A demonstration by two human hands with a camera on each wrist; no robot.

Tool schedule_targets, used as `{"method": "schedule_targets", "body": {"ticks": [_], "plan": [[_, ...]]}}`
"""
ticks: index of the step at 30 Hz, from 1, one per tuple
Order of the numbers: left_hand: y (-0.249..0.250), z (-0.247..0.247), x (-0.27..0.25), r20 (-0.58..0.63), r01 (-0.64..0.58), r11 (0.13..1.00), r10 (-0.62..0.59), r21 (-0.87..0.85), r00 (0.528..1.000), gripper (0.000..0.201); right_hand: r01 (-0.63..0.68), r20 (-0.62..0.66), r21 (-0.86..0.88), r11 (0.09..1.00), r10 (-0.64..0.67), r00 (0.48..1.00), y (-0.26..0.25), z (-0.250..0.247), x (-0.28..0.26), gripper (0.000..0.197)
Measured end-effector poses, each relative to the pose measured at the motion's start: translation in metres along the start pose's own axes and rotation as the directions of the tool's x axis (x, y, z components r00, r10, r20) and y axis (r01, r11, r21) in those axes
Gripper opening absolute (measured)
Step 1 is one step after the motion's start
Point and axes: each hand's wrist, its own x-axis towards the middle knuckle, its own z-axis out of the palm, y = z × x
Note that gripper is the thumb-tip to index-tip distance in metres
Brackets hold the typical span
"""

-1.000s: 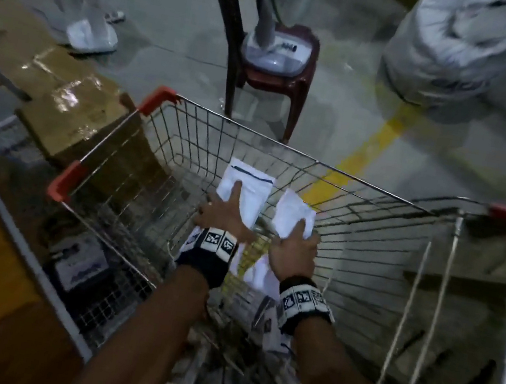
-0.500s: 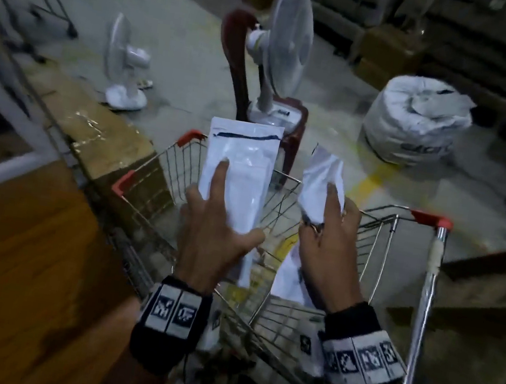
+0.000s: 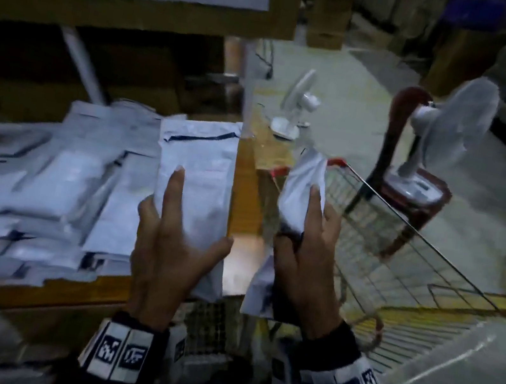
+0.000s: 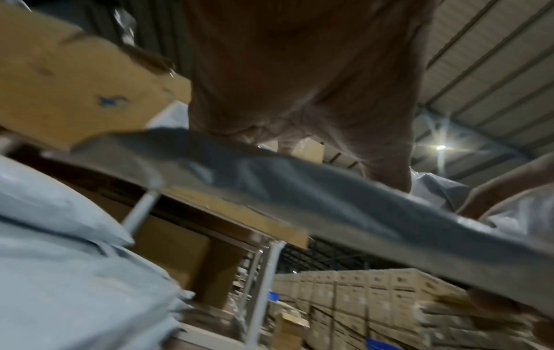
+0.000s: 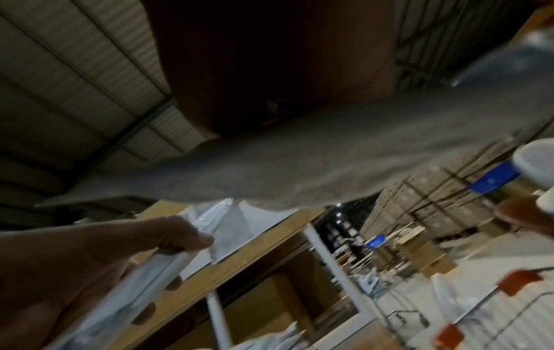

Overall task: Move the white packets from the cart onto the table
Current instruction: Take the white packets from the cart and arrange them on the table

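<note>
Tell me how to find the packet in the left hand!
Look at the wooden table heaped with white packets. At its right edge, the left hand holds one flat packet up above the wood. Unlike the crumpled packet in the right hand, it is smooth with a dark stripe near its top.

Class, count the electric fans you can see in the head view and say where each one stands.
2. A small white fan stands on the floor beyond the table; a bigger fan stands on the dark red chair behind the cart. Others may be hidden.
</note>
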Motion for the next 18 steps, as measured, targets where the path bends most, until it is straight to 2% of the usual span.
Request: {"method": "schedule_targets", "body": {"ticks": [3, 6, 10, 13, 18], "plan": [[-0.031, -0.037, -0.006, -0.082, 0.1, 0.995, -0.098, 0.025, 0.992, 0.12, 0.091, 0.071, 0.027, 0.995, -0.093, 0.993, -0.021, 0.035, -0.008, 0.073], [-0.062, -0.063, -0.008, -0.136, 0.158, 0.987, -0.158, -0.008, 0.978, 0.118, 0.095, 0.107, 0.066, 0.993, -0.102, 0.989, -0.044, 0.068, -0.011, 0.074], [-0.104, -0.093, 0.001, -0.172, 0.175, 0.984, -0.176, -0.024, 0.969, 0.117, 0.126, 0.046, 0.044, 0.991, -0.129, 0.991, -0.071, 0.122, -0.01, 0.083], [-0.136, -0.118, 0.015, -0.164, 0.143, 0.99, -0.144, -0.02, 0.976, 0.117, 0.154, 0.009, -0.031, 0.988, -0.154, 0.988, -0.084, 0.171, -0.009, 0.082], [-0.176, -0.151, 0.043, -0.127, 0.086, 0.996, -0.085, -0.003, 0.988, 0.116, -0.018, 0.103, -0.167, 0.986, 0.035, 0.994, -0.097, 0.246, 0.014, 0.079]]}}
